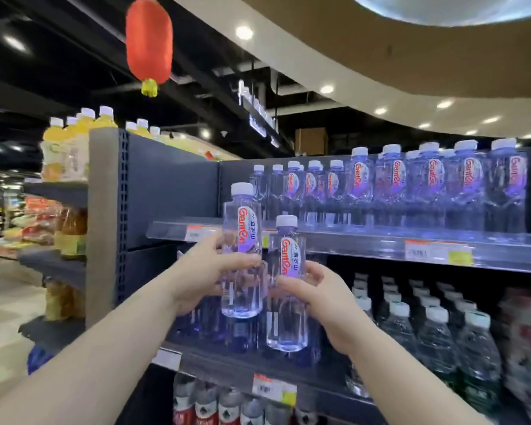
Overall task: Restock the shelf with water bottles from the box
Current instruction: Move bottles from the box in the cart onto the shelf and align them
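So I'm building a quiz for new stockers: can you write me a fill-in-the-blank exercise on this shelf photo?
1. The person holds ____ water bottles, one in the left hand and one in the right hand.
2. The left bottle is held ____ than the right bottle.
3. Both held bottles have ____ caps.
4. The hanging lantern is ____.

Missing words: two; higher; white; red
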Tool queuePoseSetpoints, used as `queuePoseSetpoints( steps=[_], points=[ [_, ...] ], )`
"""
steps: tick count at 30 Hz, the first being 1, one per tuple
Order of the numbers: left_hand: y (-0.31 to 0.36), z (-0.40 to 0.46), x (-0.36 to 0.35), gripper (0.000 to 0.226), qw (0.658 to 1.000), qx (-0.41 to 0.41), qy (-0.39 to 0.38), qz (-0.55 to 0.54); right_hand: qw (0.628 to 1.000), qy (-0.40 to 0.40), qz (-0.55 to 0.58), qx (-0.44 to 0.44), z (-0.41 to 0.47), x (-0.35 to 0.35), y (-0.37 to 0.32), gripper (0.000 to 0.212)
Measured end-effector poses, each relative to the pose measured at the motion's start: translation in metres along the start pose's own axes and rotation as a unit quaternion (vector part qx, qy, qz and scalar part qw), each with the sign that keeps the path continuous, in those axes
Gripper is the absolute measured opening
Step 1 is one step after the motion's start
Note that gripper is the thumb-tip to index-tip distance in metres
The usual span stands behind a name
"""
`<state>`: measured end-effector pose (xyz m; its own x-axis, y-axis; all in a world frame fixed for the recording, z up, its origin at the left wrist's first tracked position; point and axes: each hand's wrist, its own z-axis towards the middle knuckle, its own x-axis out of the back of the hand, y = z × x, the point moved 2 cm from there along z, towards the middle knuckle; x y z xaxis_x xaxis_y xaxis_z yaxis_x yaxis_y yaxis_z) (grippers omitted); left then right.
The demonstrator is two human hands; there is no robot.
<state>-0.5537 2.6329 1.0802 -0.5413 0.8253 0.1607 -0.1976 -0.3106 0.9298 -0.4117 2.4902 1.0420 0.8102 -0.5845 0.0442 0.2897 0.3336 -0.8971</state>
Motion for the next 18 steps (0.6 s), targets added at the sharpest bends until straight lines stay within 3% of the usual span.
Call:
queuePoseSetpoints(
  steps=[3, 8, 10, 13, 15, 18],
  points=[
    [0.012, 0.043, 0.014, 0.105, 0.999, -0.023, -0.001, -0.03, 0.999, 0.038, -0.026, 0.007, 0.01, 0.011, -0.011, 0.031],
    [0.042, 0.113, 0.009, 0.113, 0.997, -0.073, -0.03, -0.018, 0.99, 0.088, -0.103, 0.035, 0.031, 0.043, -0.036, 0.027],
    [0.051, 0.137, 0.002, 0.096, 0.996, -0.084, -0.039, -0.008, 0.986, 0.112, -0.12, 0.041, 0.043, 0.055, -0.045, 0.043],
    [0.059, 0.165, -0.006, 0.062, 0.995, -0.089, -0.055, 0.001, 0.979, 0.135, -0.137, 0.069, 0.056, 0.066, -0.062, 0.042],
    [0.061, 0.183, -0.007, 0.06, 0.994, -0.092, -0.053, -0.003, 0.977, 0.144, -0.134, 0.082, 0.064, 0.072, -0.074, 0.041],
    [0.059, 0.211, -0.005, 0.066, 0.995, -0.091, -0.039, -0.014, 0.971, 0.171, -0.133, 0.101, 0.077, 0.08, -0.086, 0.059]
  ],
)
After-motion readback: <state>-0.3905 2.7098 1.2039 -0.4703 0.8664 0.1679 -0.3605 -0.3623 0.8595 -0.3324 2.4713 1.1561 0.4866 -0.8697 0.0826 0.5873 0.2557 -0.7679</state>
